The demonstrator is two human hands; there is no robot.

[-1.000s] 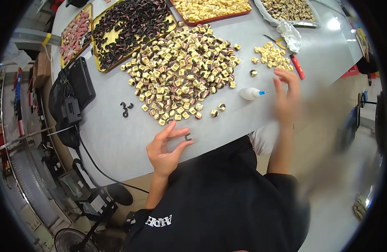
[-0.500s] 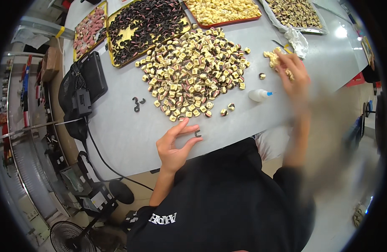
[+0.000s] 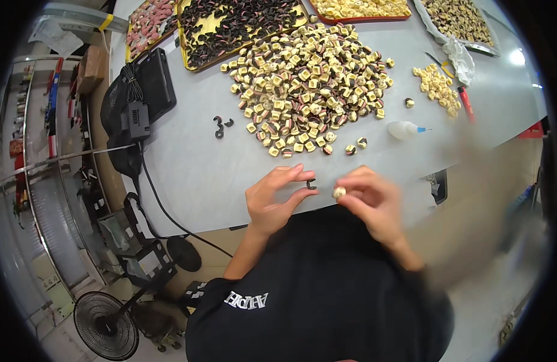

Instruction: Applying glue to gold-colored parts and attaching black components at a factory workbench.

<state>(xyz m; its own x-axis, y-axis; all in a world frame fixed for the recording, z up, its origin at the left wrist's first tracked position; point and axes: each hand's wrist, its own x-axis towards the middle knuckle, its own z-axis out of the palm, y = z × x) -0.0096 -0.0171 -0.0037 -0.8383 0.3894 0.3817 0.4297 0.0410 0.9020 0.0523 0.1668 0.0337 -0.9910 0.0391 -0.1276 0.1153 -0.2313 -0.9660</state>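
My left hand (image 3: 272, 199) pinches a small black curved piece (image 3: 311, 184) between thumb and forefinger, just above the table's near edge. My right hand (image 3: 372, 199), blurred from motion, holds a small cream-coloured piece (image 3: 339, 193) at its fingertips, close beside the black piece. Both hands hover in front of my chest. Beyond them lies a big heap of small cream and dark pieces (image 3: 308, 90) on the grey table (image 3: 188, 163).
A small white squeeze bottle with a blue tip (image 3: 405, 129) lies right of the heap. A little pile of cream pieces (image 3: 436, 89) and red-handled tool (image 3: 467, 104) sit far right. Two black clips (image 3: 220, 125), a black bag with charger (image 3: 136, 108), and trays (image 3: 242, 27) line the back.
My right hand came back from the small pile at the far right to the near edge, carrying a cream piece. The left hand lifted the black piece slightly.
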